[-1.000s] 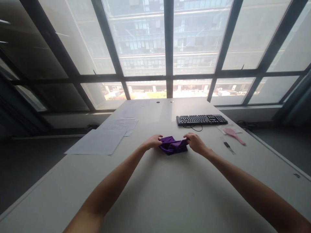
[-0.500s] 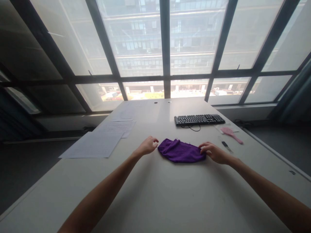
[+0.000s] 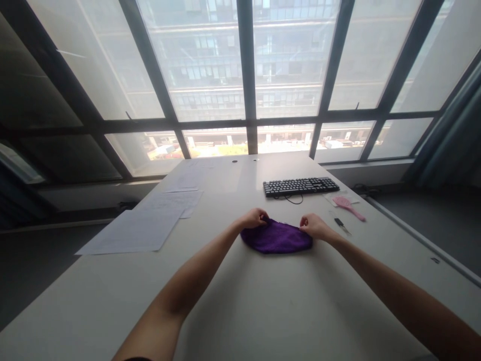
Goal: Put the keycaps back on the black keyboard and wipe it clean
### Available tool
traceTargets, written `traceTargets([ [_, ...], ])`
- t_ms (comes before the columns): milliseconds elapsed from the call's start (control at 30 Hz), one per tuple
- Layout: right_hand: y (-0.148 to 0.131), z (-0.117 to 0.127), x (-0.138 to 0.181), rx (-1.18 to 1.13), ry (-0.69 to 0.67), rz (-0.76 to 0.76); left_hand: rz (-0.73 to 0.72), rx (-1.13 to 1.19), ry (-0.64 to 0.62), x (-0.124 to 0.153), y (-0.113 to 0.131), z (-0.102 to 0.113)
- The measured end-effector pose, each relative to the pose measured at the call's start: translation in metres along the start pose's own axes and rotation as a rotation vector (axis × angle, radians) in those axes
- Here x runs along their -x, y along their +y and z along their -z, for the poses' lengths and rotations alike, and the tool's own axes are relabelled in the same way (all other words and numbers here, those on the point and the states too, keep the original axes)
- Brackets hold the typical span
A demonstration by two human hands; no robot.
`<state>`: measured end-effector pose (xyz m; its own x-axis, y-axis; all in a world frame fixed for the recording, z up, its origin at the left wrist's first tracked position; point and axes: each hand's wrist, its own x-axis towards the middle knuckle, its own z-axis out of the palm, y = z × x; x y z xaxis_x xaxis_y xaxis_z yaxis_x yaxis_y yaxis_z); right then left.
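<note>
Nearest is a bare stretch of white table point(image 3: 240, 311), crossed by two forearms point(image 3: 188, 281) that come in from 8 and 4 o'clock, taking the purple cloth as the clock's centre. The purple cloth point(image 3: 278, 239) lies mostly flat on the table, between the hands. The left hand point(image 3: 254, 219), at its 10 o'clock, pinches the far edge; the right hand point(image 3: 312, 226), at 2, has thumb and fingers closed on the same edge near its right end.

Out at 9 o'clock lie sheets of paper point(image 3: 131, 231), well apart from the cloth. A small black-handled tool point(image 3: 339, 222) sits toward 2 – just beyond it, a pink brush point(image 3: 344, 204). The black keyboard point(image 3: 300, 187) rests at 1 – its cable loops on the near side. Windows point(image 3: 210, 75) fill 12 o'clock.
</note>
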<state>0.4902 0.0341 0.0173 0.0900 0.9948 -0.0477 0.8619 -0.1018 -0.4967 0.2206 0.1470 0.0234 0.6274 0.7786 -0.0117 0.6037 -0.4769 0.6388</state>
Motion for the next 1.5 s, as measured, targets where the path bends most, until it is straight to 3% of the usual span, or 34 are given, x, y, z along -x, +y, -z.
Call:
traceTargets([
  [133, -0.006, 0.006, -0.02, -0.072, 0.039, 0.052, 0.019, 0.021, 0.075, 0.0, -0.012, 0.024],
  [267, -0.016, -0.003, -0.03, -0.141, 0.0, 0.087, 0.02, 0.077, 0.163, 0.01, -0.022, 0.046],
  [467, -0.03, -0.023, -0.04, -0.227, 0.016, 0.027, -0.078, 0.203, 0.318, 0.024, -0.024, 0.051],
  [633, -0.04, -0.015, -0.06, -0.44, 0.044, 0.024, -0.071, 0.32, 0.407, 0.025, -0.029, 0.058],
  [800, -0.056, -0.008, -0.08, -0.639, -0.03, 0.08, -0.073, 0.449, 0.444, 0.022, -0.027, 0.075],
  [1000, -0.071, -0.018, -0.089, -0.786, -0.081, 0.139, -0.075, 0.551, 0.386, 0.031, -0.016, 0.097],
  [1100, -0.072, -0.016, -0.09, -0.866, -0.039, 0.141, -0.092, 0.478, 0.386, 0.037, -0.015, 0.112],
  [1300, -0.081, 0.008, -0.105, -0.912, 0.085, 0.187, -0.092, -0.007, 0.429, 0.034, -0.022, 0.151],
  [1500, -0.103, 0.028, -0.116, -0.807, 0.043, 0.203, -0.083, -0.029, 0.536, 0.027, -0.018, 0.161],
])
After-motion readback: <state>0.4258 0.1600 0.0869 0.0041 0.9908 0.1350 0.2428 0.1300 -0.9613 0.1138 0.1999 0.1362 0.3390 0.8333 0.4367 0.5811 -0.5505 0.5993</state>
